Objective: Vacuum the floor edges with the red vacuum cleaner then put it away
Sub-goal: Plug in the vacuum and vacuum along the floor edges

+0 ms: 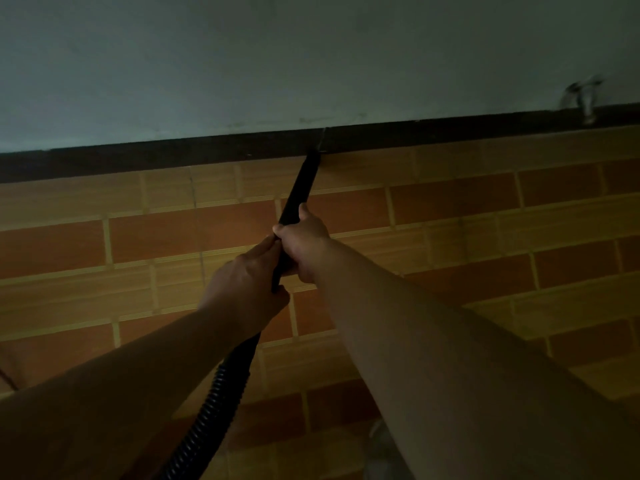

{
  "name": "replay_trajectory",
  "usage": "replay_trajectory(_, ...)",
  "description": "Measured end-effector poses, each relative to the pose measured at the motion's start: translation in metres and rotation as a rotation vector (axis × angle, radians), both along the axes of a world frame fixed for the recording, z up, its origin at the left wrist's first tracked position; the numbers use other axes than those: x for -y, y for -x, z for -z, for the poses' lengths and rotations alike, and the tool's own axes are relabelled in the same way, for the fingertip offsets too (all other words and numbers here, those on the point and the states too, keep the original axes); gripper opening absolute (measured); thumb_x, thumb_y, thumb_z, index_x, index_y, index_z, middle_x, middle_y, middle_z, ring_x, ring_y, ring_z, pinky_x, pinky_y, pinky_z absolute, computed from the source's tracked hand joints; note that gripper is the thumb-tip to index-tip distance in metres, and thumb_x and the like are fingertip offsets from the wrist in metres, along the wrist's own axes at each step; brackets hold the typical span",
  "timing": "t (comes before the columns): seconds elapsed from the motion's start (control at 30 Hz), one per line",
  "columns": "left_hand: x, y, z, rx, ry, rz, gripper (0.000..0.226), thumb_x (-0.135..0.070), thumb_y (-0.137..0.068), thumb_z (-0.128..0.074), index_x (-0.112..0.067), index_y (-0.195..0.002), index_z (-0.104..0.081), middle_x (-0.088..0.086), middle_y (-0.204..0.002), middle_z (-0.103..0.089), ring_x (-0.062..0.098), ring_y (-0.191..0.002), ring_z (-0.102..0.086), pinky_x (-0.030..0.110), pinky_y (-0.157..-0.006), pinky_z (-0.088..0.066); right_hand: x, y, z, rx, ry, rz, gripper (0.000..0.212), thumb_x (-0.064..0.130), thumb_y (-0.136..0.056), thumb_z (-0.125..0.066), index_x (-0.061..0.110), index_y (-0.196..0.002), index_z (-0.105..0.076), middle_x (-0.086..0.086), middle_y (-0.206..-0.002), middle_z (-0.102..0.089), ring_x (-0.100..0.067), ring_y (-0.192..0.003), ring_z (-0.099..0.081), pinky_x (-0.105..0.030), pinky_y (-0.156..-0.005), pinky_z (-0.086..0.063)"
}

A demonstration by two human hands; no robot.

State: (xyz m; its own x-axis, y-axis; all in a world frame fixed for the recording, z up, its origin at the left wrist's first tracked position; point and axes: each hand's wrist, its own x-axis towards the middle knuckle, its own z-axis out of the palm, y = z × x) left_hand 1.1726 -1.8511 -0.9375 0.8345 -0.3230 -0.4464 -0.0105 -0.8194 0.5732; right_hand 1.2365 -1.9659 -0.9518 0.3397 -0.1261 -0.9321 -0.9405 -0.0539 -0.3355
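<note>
A black vacuum wand [300,188] slants up from my hands to the floor edge, and its tip [313,154] touches the dark skirting board [173,157]. My right hand [304,242] grips the wand higher up. Just below it, my left hand [247,282] grips the wand's lower end. A black ribbed hose [214,400] runs from under my left hand down to the bottom of the view. The red vacuum body is out of sight.
The floor [485,237] is laid with orange and tan brick-pattern tiles. A pale wall [311,57] rises above the skirting board. A small blurred grey thing [585,95] sits against the wall at the far right. A thin dark cord [8,379] shows at the left edge.
</note>
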Motion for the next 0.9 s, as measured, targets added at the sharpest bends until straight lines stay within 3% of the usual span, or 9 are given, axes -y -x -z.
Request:
replay_trajectory(0.3,0.066,-0.017,0.001,-0.004,-0.023,0.048,0.078,-0.019,-0.085,-0.069,-0.029,-0.154,-0.035,-0.015,-0.149,-0.046,0.008,-0.088,-0.062,0.023,-0.067,-0.055,0.070,-0.009,0.000,0.014,-0.003,0.052,0.080,0.017,-0.100,-0.060,0.046,-0.158,-0.012,-0.010,-0.155,-0.041,-0.039,-0.123,-0.057,-0.059,-0.089,-0.057)
replay_trajectory(0.53,0.109,-0.026,0.005,0.013,-0.014,0.079,0.079,-0.020,-0.085,-0.068,-0.029,-0.155,-0.032,-0.016,-0.152,-0.044,0.009,-0.092,-0.065,0.026,-0.068,-0.057,0.116,-0.016,-0.001,0.004,-0.016,0.084,0.080,0.015,-0.101,-0.059,0.046,-0.158,-0.012,-0.009,-0.156,-0.039,-0.039,-0.122,-0.058,-0.059,-0.086,-0.058)
replay_trajectory(0.9,0.157,-0.029,0.011,0.003,-0.033,0.102,0.080,-0.021,-0.086,-0.069,-0.028,-0.156,-0.031,-0.016,-0.154,-0.040,0.005,-0.085,-0.059,0.017,-0.060,-0.048,0.163,-0.017,0.006,0.032,-0.029,0.100,0.081,0.016,-0.100,-0.059,0.047,-0.158,-0.012,-0.008,-0.155,-0.041,-0.037,-0.121,-0.059,-0.059,-0.085,-0.058)
